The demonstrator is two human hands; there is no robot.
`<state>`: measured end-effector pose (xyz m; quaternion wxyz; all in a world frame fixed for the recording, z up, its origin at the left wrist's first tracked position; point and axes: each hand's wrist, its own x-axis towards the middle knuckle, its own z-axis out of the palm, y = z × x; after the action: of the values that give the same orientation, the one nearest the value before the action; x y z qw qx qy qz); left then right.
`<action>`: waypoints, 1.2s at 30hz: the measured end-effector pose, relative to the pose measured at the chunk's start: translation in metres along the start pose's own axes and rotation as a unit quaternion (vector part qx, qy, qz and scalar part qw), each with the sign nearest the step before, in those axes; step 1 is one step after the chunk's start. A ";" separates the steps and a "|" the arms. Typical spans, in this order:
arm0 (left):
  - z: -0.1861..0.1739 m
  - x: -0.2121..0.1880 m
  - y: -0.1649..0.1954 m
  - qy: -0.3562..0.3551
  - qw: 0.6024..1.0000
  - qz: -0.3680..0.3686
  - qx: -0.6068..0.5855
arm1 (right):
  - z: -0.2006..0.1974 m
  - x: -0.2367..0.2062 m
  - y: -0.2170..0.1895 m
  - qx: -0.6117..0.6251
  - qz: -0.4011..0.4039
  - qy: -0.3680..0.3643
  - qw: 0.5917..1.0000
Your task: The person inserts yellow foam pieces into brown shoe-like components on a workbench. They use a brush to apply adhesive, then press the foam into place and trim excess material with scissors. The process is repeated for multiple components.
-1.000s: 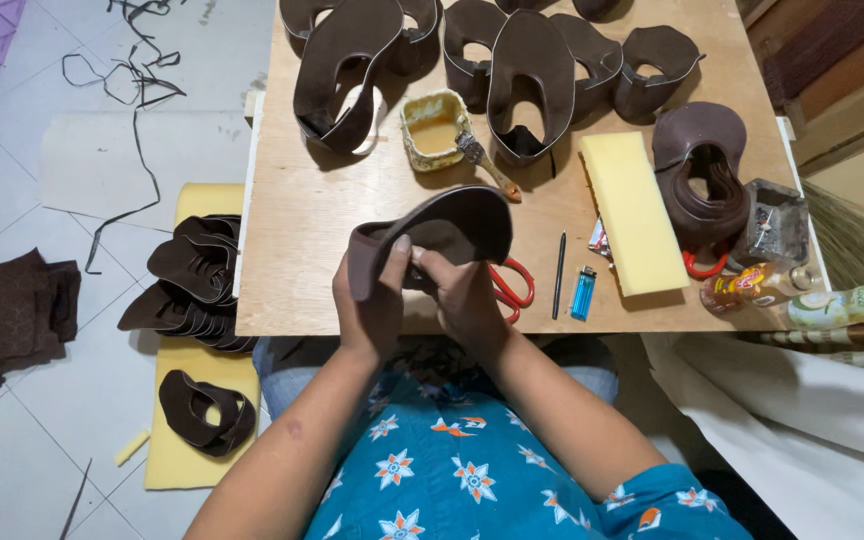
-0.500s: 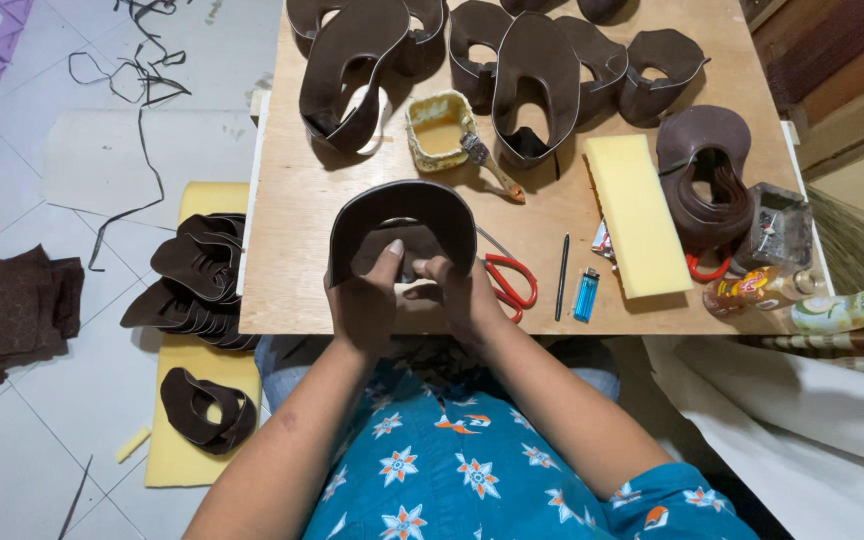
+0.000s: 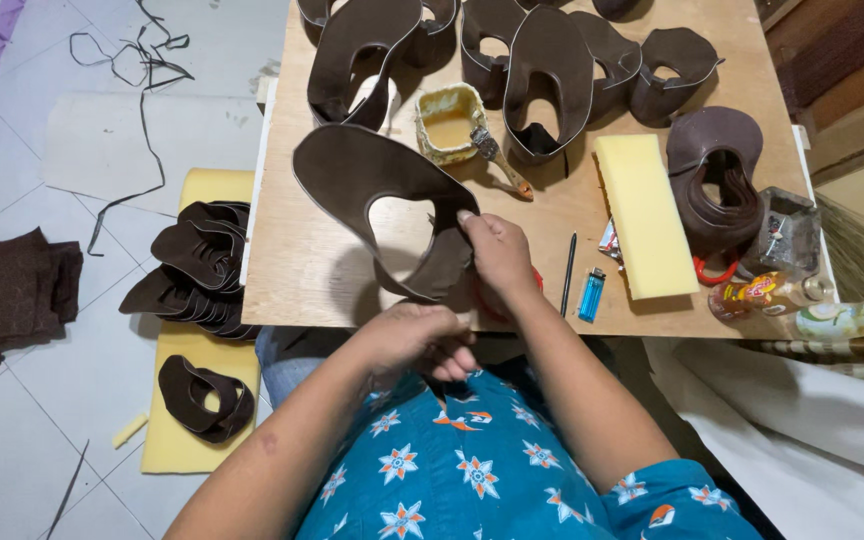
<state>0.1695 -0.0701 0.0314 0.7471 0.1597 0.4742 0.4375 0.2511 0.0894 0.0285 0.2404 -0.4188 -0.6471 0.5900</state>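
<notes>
Brown leather cutout [image 3: 372, 190] held above the wooden surface [image 3: 302, 270] near its front edge, right hand [image 3: 497, 255] fingers clamped on its lower strap and hiding red scissors beneath, left hand [image 3: 417, 340] curled loosely below, grip unclear, glue tub [image 3: 449, 122], brush [image 3: 500, 160], yellow foam block [image 3: 644, 215] beyond.

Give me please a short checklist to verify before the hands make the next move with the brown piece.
1. Right hand grips the brown leather piece at its inner edge: ok.
2. Left hand is off the piece, close to the body: ok.
3. Glue tub with brush stands apart from the piece: ok.
4. Glue on the piece's edge: cannot tell.
5. Bare wooden table under the piece: ok.
</notes>
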 end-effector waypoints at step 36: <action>-0.037 0.050 0.027 0.175 0.959 0.147 -0.168 | 0.011 -0.017 -0.016 -0.038 -0.036 -0.125 0.991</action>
<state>0.1326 -0.0210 0.0017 0.5962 0.0212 0.4884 0.6369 0.2467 0.0700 0.0444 0.1628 -0.3273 -0.7084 0.6038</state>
